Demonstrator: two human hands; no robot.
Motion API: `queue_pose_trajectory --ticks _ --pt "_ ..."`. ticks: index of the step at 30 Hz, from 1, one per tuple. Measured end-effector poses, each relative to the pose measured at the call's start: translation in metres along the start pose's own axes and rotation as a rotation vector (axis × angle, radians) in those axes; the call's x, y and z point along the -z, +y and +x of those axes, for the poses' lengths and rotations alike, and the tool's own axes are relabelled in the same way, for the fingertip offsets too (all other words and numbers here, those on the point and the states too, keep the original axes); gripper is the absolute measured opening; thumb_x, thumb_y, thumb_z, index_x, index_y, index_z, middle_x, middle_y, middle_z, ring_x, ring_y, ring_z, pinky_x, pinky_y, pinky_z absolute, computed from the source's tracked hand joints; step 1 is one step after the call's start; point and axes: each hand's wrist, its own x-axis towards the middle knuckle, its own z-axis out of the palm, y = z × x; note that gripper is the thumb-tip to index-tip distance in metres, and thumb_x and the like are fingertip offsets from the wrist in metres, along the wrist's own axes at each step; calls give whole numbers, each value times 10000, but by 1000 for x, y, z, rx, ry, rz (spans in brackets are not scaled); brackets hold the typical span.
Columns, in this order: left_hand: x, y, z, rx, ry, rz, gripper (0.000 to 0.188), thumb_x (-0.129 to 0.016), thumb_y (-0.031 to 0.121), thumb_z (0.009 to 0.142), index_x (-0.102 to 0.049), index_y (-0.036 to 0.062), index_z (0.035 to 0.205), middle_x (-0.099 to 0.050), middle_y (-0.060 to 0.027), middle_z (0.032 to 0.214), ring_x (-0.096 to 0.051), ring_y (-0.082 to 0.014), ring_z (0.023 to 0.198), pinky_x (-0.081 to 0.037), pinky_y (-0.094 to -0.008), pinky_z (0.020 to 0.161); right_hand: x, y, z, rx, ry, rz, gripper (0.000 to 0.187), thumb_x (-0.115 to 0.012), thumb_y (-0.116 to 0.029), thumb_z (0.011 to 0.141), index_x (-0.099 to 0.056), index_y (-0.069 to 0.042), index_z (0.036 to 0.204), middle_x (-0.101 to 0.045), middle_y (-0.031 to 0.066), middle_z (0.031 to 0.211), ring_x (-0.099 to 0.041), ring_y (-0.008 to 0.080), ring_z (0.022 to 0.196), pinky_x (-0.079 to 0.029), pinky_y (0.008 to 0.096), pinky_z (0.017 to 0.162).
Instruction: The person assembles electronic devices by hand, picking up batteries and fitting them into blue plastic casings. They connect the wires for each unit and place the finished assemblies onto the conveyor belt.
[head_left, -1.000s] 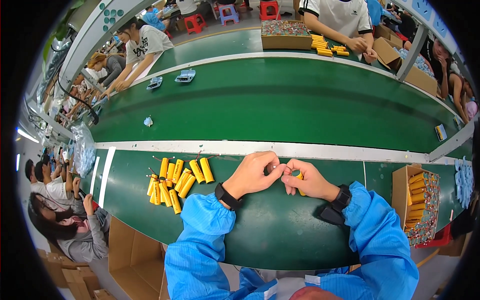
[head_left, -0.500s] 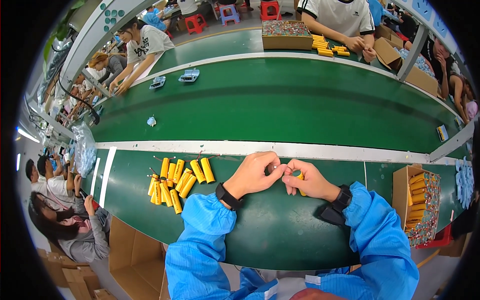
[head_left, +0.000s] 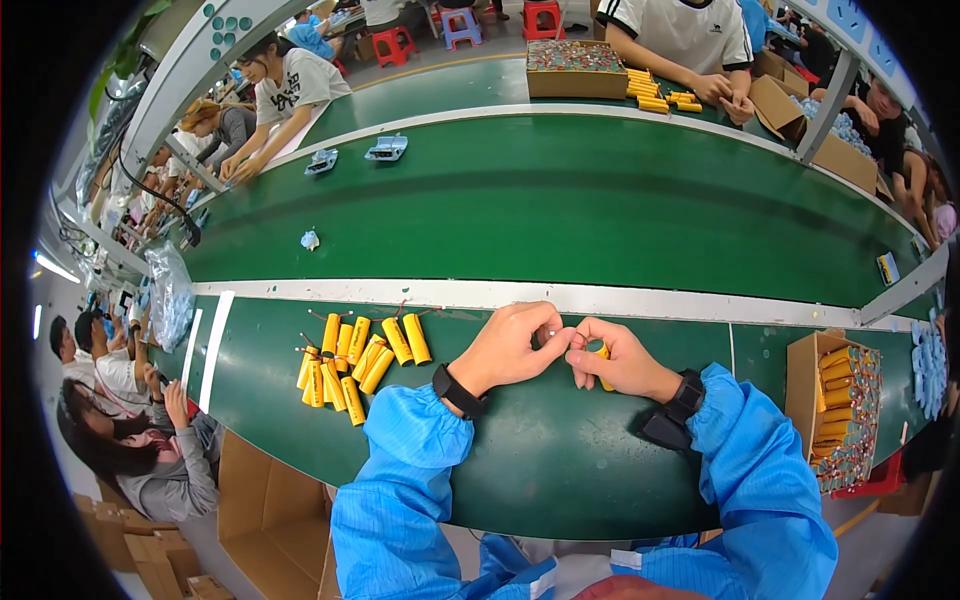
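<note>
My right hand (head_left: 622,362) is closed around a yellow cylindrical battery (head_left: 604,368), mostly hidden by the fingers. Its fingertips meet those of my left hand (head_left: 512,346), which pinches what looks like the battery's thin wire; a tiny white bit shows between thumb and fingers. Both hands are just above the green worktable (head_left: 560,450), near its far edge. Left of them lies a loose pile of yellow batteries (head_left: 357,348), several with thin red or dark wires and small white ends.
At right stands a cardboard box (head_left: 803,385) packed with wired yellow batteries, with pale blue parts (head_left: 928,370) beyond it. Past a white rail (head_left: 450,292) runs a green conveyor belt (head_left: 560,210) carrying pale blue casings (head_left: 387,148). People work across the belt and at left.
The pale blue pieces on the belt have drifted slightly right. My hands and the battery between them stay almost where they were.
</note>
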Motion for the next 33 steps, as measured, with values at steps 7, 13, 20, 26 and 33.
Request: queue_pose_trajectory --ticks 7,13,20,26,33 --pt "0 0 0 1 -9 14 208 -663 164 853 -574 2 758 -580 -79 655 -547 -155 569 -438 -280 528 0 -1 0 -8 2 18 153 -589 -172 932 -490 -56 912 -607 25 708 -583 71 602 -439 205 528" --pt "1 1 1 14 1 15 236 -662 191 860 -573 0 754 -580 -82 654 -545 -155 566 -437 -281 523 1 0 0 3 2 20 149 -585 -164 932 -491 -50 918 -606 29 713 -587 77 606 -442 206 527" --pt "0 0 1 12 -8 23 238 -662 195 861 -574 -1 758 -578 -82 652 -543 -157 563 -436 -281 523 1 0 0 2 0 20 148 -584 -162 933 -492 -47 921 -605 29 716 -591 80 613 -444 206 527" --pt "1 1 0 19 -8 26 217 -648 173 861 -571 -3 759 -576 -86 656 -535 -164 563 -433 -289 526 0 0 0 13 5 45 154 -585 -171 934 -493 -47 921 -606 30 714 -591 80 614 -448 208 531" --pt "1 -2 0 25 -22 3 172 -615 136 855 -569 -10 776 -576 -98 664 -534 -181 574 -432 -304 540 2 -3 -1 -21 -1 28 143 -575 -158 940 -482 -51 922 -606 41 719 -586 87 616 -469 226 562"
